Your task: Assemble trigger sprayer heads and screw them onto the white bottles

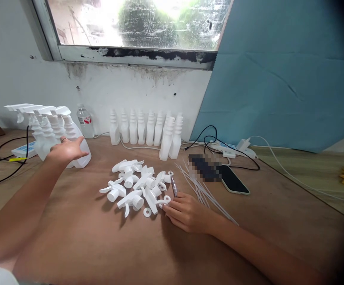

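Note:
My left hand (66, 150) reaches out to a row of assembled white spray bottles (45, 126) at the left; its fingers curl around the nearest bottle (81, 152). My right hand (186, 213) rests on the table beside a pile of white trigger spray heads (136, 186). Its fingers are closed on a thin metal tool (173, 186) that points up. Small white ring washers (147, 212) lie near its fingertips.
Several white headless bottles (148, 128) stand in a row by the wall, with a clear water bottle (85, 120) to their left. Thin white dip tubes (201, 190), a phone (234, 180), a power strip (231, 149) and black cables (8, 158) lie on the brown table (100, 245).

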The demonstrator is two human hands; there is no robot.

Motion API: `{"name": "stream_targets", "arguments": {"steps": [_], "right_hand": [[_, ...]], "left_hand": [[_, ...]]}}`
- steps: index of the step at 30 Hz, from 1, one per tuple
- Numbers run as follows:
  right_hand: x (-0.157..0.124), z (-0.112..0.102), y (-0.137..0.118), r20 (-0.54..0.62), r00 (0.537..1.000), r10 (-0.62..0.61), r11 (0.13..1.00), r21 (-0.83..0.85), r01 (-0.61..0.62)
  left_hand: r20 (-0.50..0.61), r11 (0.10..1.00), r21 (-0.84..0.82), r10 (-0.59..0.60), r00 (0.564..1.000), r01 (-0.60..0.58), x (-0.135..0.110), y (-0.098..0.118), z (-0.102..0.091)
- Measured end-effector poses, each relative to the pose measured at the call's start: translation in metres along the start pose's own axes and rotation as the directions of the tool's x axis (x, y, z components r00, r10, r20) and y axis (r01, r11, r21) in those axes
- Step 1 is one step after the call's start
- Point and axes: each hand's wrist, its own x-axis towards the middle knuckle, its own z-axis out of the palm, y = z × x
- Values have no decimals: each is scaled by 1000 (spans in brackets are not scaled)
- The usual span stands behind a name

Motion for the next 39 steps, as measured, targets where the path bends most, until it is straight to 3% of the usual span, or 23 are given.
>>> {"name": "stream_targets", "arguments": {"steps": [4, 10, 18, 21, 27, 29, 32, 36, 37, 39], "right_hand": [[0, 0, -1, 22, 1000, 15, 1000, 7, -15], [0, 0, -2, 26, 999, 18, 1000, -5, -18], [1, -3, -2, 15, 1000, 20, 1000, -17, -20], [1, -3, -2, 4, 1000, 18, 1000, -18, -18], [0, 0, -1, -51, 999, 11, 1000, -11, -12], [0, -2, -1, -102, 994, 28, 1000, -6, -29], [3, -11, 4, -200, 975, 95, 995, 33, -90], [19, -32, 19, -305, 912, 275, 954, 204, -220], [25, -38, 23, -310, 889, 337, 928, 269, -258], [41, -53, 31, -300, 835, 461, 854, 404, -327]], "left_hand": [[53, 990, 37, -139, 989, 137, -4, 2, -4], [44, 993, -7, -113, 993, 114, -17, 10, -13], [54, 994, -13, -106, 993, 106, -12, 10, -10], [-6, 996, 9, -86, 996, 86, -14, 12, -11], [-193, 994, 72, 95, 977, -83, -30, 26, -13], [-320, 980, 109, 194, 927, -168, -37, 35, -12], [-504, 933, 171, 360, 785, -318, -46, 51, -12], [-551, 824, 252, 554, 625, -508, -64, 71, -12], [-544, 772, 302, 622, 564, -559, -71, 75, -11], [-530, 642, 415, 747, 402, -645, -88, 85, -8]]}}
